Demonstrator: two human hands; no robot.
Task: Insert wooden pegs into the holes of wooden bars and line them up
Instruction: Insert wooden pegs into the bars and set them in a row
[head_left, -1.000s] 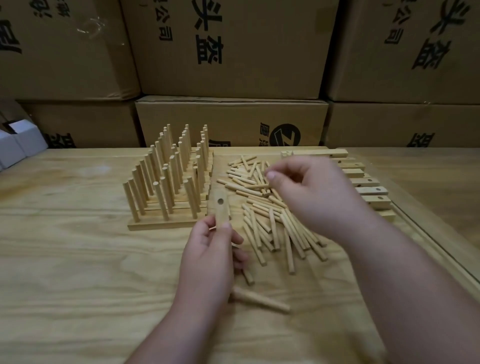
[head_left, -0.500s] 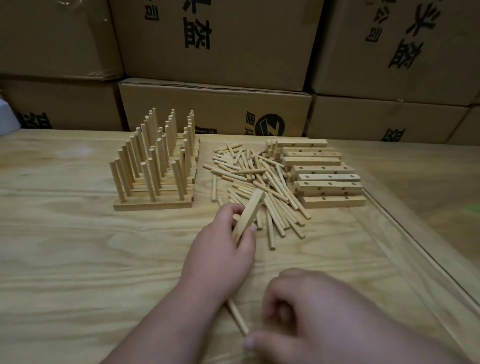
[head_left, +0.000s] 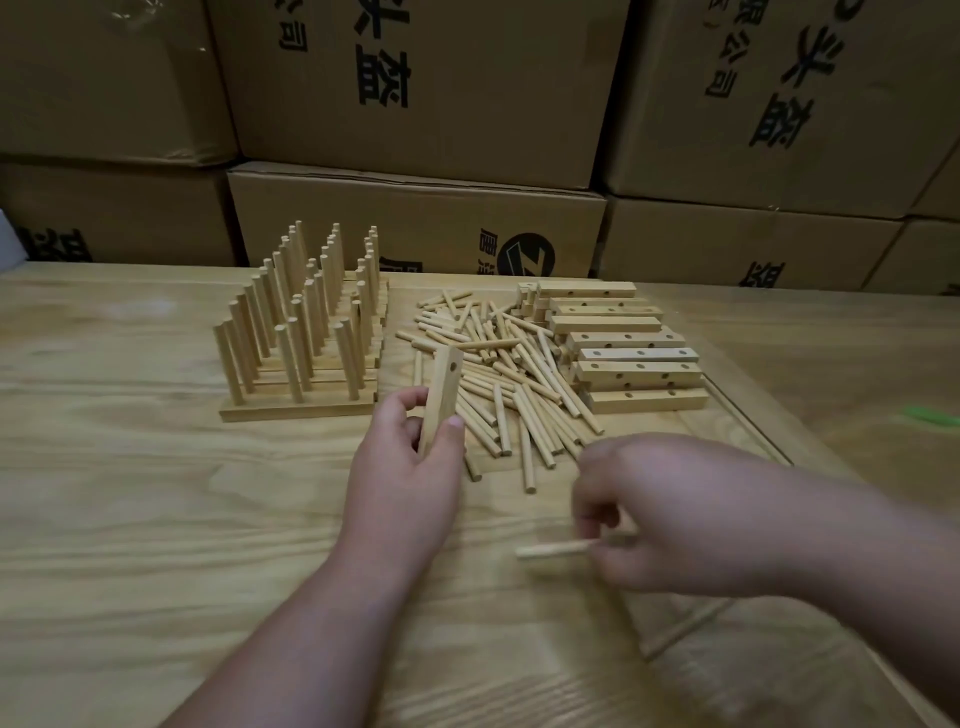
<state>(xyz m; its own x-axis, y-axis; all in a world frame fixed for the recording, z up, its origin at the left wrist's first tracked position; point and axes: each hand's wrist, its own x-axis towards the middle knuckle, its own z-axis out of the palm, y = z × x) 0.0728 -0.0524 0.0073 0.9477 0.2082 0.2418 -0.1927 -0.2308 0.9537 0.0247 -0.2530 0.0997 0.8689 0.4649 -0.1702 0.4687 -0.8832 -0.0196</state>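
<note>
While left hand (head_left: 402, 467) grips drilled wooden bar (head_left: 440, 400) upright at 12 o'clock, right hand (head_left: 670, 514) pinches 1 peg (head_left: 558, 548), tip toward 9 o'clock. Advice: turn hole toward peg, align axis, push straight.

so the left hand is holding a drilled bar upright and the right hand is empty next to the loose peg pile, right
Not quite. The right hand is not empty: in the head view it pinches a single peg just above the table. The rest holds: the left hand grips a drilled bar upright, by the loose peg pile.
</note>
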